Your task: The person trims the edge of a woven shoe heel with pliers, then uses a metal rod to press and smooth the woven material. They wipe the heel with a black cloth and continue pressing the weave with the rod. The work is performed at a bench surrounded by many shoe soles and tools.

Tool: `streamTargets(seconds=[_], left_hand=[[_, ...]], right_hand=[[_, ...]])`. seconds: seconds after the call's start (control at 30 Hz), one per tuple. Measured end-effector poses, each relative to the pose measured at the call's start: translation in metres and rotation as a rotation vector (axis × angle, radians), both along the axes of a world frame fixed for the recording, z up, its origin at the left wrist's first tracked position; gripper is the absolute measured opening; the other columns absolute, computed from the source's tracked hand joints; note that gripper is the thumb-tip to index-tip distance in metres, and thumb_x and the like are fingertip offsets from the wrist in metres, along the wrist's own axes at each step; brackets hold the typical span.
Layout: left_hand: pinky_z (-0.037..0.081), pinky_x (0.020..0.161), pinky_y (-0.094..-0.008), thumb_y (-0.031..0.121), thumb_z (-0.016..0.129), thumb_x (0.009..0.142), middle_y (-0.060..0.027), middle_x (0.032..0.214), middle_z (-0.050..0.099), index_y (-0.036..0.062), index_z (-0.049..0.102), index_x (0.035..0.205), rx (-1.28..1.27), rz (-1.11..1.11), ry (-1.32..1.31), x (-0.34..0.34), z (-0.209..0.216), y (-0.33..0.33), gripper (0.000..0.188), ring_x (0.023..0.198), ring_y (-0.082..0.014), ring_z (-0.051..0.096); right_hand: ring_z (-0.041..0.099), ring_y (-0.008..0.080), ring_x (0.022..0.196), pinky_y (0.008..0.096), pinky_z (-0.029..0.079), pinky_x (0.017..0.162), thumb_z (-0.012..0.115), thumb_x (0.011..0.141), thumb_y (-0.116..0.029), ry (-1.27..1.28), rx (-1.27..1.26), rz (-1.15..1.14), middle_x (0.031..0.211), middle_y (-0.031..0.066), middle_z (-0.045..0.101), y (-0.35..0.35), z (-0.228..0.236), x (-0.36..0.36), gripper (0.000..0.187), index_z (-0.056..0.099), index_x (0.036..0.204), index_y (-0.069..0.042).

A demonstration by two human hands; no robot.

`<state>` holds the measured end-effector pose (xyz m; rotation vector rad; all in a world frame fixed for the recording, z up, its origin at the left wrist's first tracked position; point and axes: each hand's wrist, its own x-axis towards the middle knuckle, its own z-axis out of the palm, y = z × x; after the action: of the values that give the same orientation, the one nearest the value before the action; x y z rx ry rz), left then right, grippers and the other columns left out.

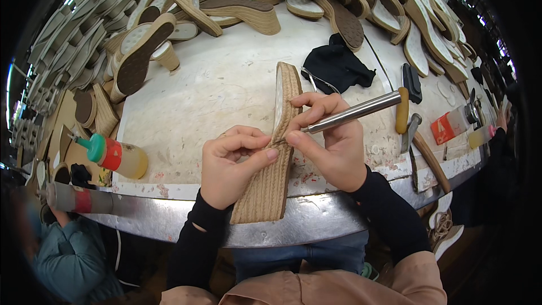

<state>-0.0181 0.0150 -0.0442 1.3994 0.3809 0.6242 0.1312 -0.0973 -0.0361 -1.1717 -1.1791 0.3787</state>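
A wedge shoe sole (262, 192) wrapped in tan braided jute stands on its side at the table's front edge, its narrow toe end pointing away from me. My left hand (234, 161) is closed, thumb and fingertips pinching the jute braid on the sole's side. My right hand (333, 141) holds a silver metal-handled tool (355, 113) between its fingers, the handle sticking out to the right. Its thumb and fingertips also touch the braid close to the left fingertips. Whether the tool has a tip is hidden by my fingers.
Many wedge soles (243, 8) are heaped along the back. A black cloth (336, 65) and scissors (322, 82) lie beyond my right hand, a hammer (429, 158) at right. Left stand a green-capped glue bottle (121, 155) and a grey bottle (82, 197). Another person's sleeve (73, 257) shows lower left.
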Motion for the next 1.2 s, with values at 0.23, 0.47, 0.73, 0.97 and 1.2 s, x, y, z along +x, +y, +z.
streamTargets(seconds=[0.23,0.47,0.73,0.97,1.2], left_hand=[[0.051,0.075,-0.0229,-0.008,0.068,0.075,-0.0112,0.098,0.060,-0.0055,0.067,0.090,0.007,-0.004,-0.005,-0.001,0.001,-0.001,0.015,0.085,-0.0138,0.061],[0.047,0.074,-0.0225,-0.006,0.064,0.079,-0.0097,0.096,0.061,-0.0049,0.067,0.090,-0.010,-0.026,-0.003,-0.001,0.001,0.003,0.012,0.084,-0.0120,0.059],[0.046,0.071,-0.0214,-0.007,0.062,0.079,-0.0079,0.093,0.061,-0.0035,0.065,0.086,0.071,0.026,-0.015,0.005,-0.004,0.005,0.008,0.082,-0.0101,0.058],[0.048,0.074,-0.0216,-0.006,0.061,0.078,-0.0085,0.098,0.062,-0.0036,0.065,0.097,-0.018,0.023,0.025,0.006,0.000,0.002,0.020,0.081,-0.0099,0.058],[0.048,0.076,-0.0228,-0.006,0.062,0.075,-0.0113,0.103,0.061,-0.0040,0.065,0.101,0.141,0.000,-0.020,0.008,0.001,0.003,0.026,0.086,-0.0115,0.058]], right_hand=[[0.053,0.0172,0.108,0.0334,0.039,0.094,0.066,0.077,0.008,-0.068,-0.015,-0.030,0.089,0.0141,0.062,-0.002,-0.003,0.001,0.033,0.042,0.096,-0.005],[0.055,0.0232,0.104,0.0332,0.043,0.087,0.070,0.073,0.002,0.058,0.055,-0.072,0.089,0.0100,0.058,0.001,-0.006,-0.006,0.021,0.053,0.085,-0.003],[0.051,0.0249,0.111,0.0384,0.040,0.093,0.067,0.076,0.005,-0.169,0.095,-0.001,0.084,0.0093,0.061,0.002,-0.006,0.003,0.025,0.047,0.087,-0.006],[0.050,0.0242,0.112,0.0379,0.038,0.095,0.064,0.079,0.006,0.033,0.029,0.067,0.082,0.0089,0.063,-0.001,-0.002,0.008,0.030,0.041,0.092,-0.007],[0.055,0.0242,0.105,0.0351,0.042,0.088,0.067,0.075,0.002,0.013,0.088,0.011,0.085,0.0068,0.056,0.002,-0.005,0.005,0.016,0.055,0.085,-0.001]])
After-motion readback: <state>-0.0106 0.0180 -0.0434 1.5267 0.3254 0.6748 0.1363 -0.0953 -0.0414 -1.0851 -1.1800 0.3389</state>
